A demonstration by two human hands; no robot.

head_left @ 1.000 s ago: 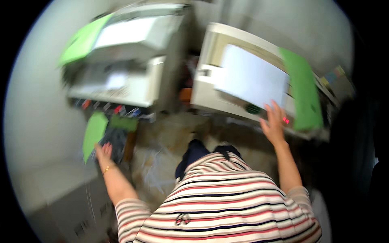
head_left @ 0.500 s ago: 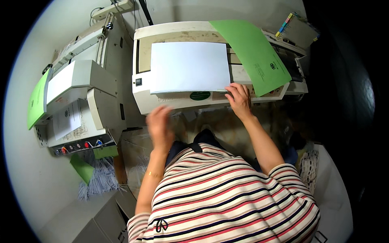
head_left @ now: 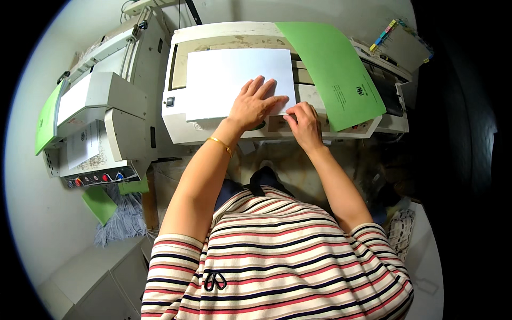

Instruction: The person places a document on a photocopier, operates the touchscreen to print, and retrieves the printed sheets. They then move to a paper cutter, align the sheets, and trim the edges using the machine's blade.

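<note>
A stack of white paper (head_left: 224, 80) lies flat on a cream-coloured machine (head_left: 181, 128) in front of me. My left hand (head_left: 256, 104) rests palm down on the stack's near right part, fingers spread. My right hand (head_left: 304, 120) sits at the stack's near right corner, fingertips pinching its edge. A green sheet (head_left: 333, 66) lies slanted on the machine just right of the white paper, beside my right hand.
A second grey machine (head_left: 101, 117) with coloured buttons stands at the left, with green sheets (head_left: 45, 120) on its side and green paper (head_left: 101, 202) below it. Coloured tabs (head_left: 386, 29) lie at the far right. A grey cabinet (head_left: 90, 277) is at the lower left.
My left hand rose from below the machine and came down flat on the white paper. My right hand stayed at the paper's near right corner. My view shifted slightly.
</note>
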